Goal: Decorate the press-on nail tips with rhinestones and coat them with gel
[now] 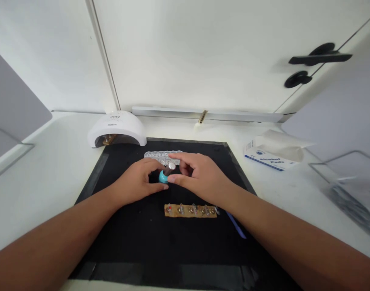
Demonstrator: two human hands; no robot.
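A small turquoise nail polish bottle (163, 177) with a dark, silver-topped cap (170, 167) leans to the right on the black mat (124, 234). My left hand (139, 178) curls around the bottle, thumb in front and fingers behind. From the right comes my right hand (200, 173), its thumb at the bottle's right edge and its index finger stretched out past the cap, thumb and index apart. Behind the hands lies a clear compartment case (156, 154), partly covered. Nearer me, a tan strip (188, 211) carries several clear nail tips, one with a red spot.
At the back left stands a white nail lamp (118, 127) with something tan inside. An open alcohol pads box (271, 153) sits to the right. A purple stick (236, 225) lies beneath my right forearm. Near the wall is a gold-coloured small tube (202, 117).
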